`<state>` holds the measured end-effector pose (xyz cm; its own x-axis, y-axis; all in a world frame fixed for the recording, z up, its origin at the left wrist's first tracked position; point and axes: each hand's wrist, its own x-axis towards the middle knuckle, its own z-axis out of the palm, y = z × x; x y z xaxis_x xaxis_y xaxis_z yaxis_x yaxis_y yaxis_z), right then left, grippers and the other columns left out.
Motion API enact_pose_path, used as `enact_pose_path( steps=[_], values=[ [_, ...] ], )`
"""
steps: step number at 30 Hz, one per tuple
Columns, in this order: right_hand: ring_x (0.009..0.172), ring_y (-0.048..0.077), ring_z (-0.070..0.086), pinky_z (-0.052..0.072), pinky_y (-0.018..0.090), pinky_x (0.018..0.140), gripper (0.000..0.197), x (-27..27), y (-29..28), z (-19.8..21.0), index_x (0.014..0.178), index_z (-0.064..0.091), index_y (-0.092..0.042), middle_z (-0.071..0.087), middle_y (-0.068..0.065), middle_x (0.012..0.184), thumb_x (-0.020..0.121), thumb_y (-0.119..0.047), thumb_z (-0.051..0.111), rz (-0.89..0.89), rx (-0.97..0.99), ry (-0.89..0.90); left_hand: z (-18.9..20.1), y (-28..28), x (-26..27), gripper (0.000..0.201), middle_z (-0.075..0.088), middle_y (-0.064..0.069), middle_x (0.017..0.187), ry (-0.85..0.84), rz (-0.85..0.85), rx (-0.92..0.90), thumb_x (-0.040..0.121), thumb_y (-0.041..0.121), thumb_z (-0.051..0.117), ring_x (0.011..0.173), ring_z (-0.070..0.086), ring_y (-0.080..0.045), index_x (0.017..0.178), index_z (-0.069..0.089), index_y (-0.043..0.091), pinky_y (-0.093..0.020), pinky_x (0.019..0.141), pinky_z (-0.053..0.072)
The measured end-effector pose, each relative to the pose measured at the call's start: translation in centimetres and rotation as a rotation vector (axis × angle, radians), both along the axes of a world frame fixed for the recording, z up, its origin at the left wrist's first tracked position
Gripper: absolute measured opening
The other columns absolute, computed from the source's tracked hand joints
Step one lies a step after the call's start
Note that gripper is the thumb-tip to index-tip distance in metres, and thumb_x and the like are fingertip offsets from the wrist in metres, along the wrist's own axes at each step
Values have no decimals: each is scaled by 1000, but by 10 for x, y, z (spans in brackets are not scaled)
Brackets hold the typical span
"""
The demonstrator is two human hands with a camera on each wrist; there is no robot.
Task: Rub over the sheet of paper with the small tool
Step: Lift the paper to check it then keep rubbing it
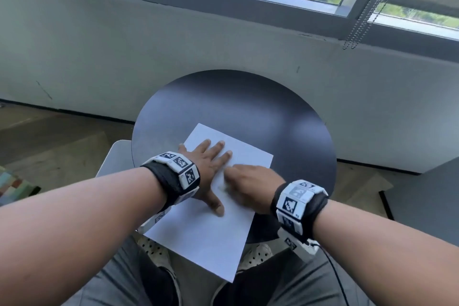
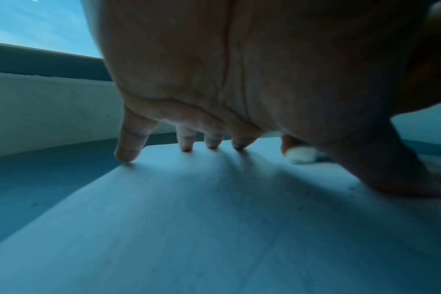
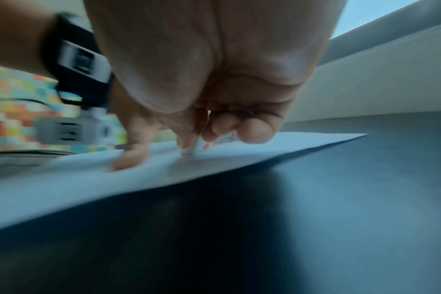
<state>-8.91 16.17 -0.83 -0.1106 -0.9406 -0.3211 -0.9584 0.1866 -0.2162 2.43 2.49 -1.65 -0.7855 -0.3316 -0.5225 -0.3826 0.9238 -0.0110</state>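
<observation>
1. On the round dark table (image 1: 236,97) a white sheet of paper (image 1: 206,238) overhangs the near edge
2. Left hand (image 1: 211,164) lies flat, fingers spread, pinning it
3. Right hand (image 1: 250,186) pinches a small pale tool (image 2: 301,155) against the sheet
4. Best practice, likely: short light strokes, sheet firmly pinned

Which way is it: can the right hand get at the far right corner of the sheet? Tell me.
Probably yes: the right hand is already on the sheet of paper, and bare paper runs from it to that corner.
</observation>
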Motion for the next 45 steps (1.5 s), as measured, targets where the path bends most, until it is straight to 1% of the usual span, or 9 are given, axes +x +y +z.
enact_pose_path(
  steps=[4, 10, 15, 21, 26, 32, 37, 42, 45],
  values=[
    [89, 34, 53, 39, 37, 71, 21, -36, -17, 0, 99, 36, -17, 59, 15, 114, 99, -38, 39, -421, 7, 82, 2, 1, 0, 148, -24, 7, 161, 8, -2, -2, 41, 94, 62, 150, -12, -24, 152, -17, 34, -63, 113, 19],
    [102, 34, 57, 40, 36, 72, 18, 20, -11, -5, 105, 44, -20, 61, 8, 111, 96, -35, 46, -96, 13, -101, -1, -4, 0, 153, -24, 7, 161, 30, 6, 20, 38, 95, 61, 150, -14, -22, 153, -16, 30, -61, 117, 12],
    [91, 36, 56, 45, 39, 77, 22, -42, -28, -1, 102, 39, -14, 59, 18, 113, 97, -35, 43, -528, 5, 17, -4, -3, 5, 152, -21, 3, 162, 82, 13, 40, 40, 97, 57, 150, -13, -20, 154, -13, 26, -55, 120, 12],
    [104, 32, 56, 40, 35, 73, 24, 1, -16, -5, 110, 48, -18, 62, 9, 113, 96, -37, 46, -134, -11, -74, -6, 0, 8, 149, -23, 3, 161, 82, 15, 19, 42, 100, 49, 150, -15, -19, 153, -15, 26, -61, 116, 11],
    [92, 35, 58, 49, 38, 77, 25, -47, -21, 1, 100, 45, -12, 61, 15, 108, 96, -37, 46, -505, -15, 24, -5, 1, 7, 149, -24, 3, 161, 66, 23, 8, 40, 101, 48, 150, -15, -20, 153, -16, 28, -66, 113, 15],
    [92, 27, 55, 46, 37, 76, 13, 12, 10, 5, 95, 47, -21, 59, 2, 99, 94, -33, 48, 9, 25, -102, -4, 1, 7, 149, -26, 2, 160, 52, 30, 10, 41, 100, 51, 150, -16, -22, 152, -17, 29, -67, 113, 14],
    [86, 33, 55, 46, 39, 76, 21, -56, 0, 5, 96, 41, -14, 61, 11, 104, 97, -35, 41, -484, 13, 99, -2, 7, 3, 141, -25, 0, 161, 34, 35, 4, 42, 100, 52, 149, -15, -26, 150, -19, 41, -69, 110, 16],
    [93, 24, 54, 40, 34, 73, 13, 0, 28, 12, 98, 42, -22, 55, -1, 98, 97, -35, 45, 73, 37, -58, 0, 7, 2, 136, -26, -3, 160, 16, 31, -20, 43, 99, 52, 149, -14, -29, 146, -20, 49, -70, 107, 21],
    [94, 24, 55, 45, 35, 80, 20, -28, 22, 6, 104, 49, -21, 60, 0, 104, 96, -38, 46, -27, 31, 13, 1, 8, 1, 132, -25, -4, 160, 11, 24, -21, 42, 100, 50, 149, -13, -30, 143, -20, 54, -70, 106, 23]
  ],
)
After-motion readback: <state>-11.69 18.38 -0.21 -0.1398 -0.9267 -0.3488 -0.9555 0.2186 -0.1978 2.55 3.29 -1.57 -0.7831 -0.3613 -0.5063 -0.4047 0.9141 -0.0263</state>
